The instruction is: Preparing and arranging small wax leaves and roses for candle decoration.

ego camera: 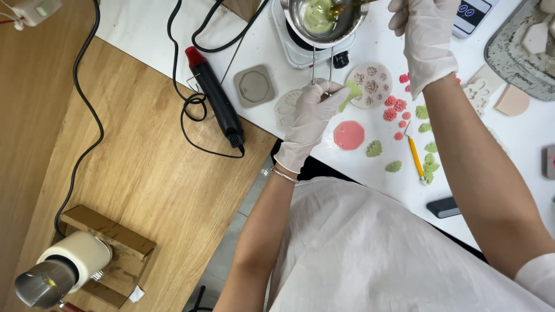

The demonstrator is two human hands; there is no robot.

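metal pot (324, 20) holds pale green melted liquid — left hand (312, 118), gloved, grips the pot's wire handle (322, 66); right hand (425, 34) pinches a spoon (347, 7) over it.

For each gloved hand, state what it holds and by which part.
Left hand grips the metal pot by its wire handle's end. Right hand holds a spoon-like tool; its grip is hidden.

A small craft workshop for wax or soap casting: a white desk (144, 23) carries round grey silicone moulds (370, 85), cast pink flowers (395, 108) and green leaves (429, 164), a steel melting pot (321, 20) on a white hotplate (300, 53), and a black-and-red heat gun (215, 97) lying by a wooden worktop (144, 173).
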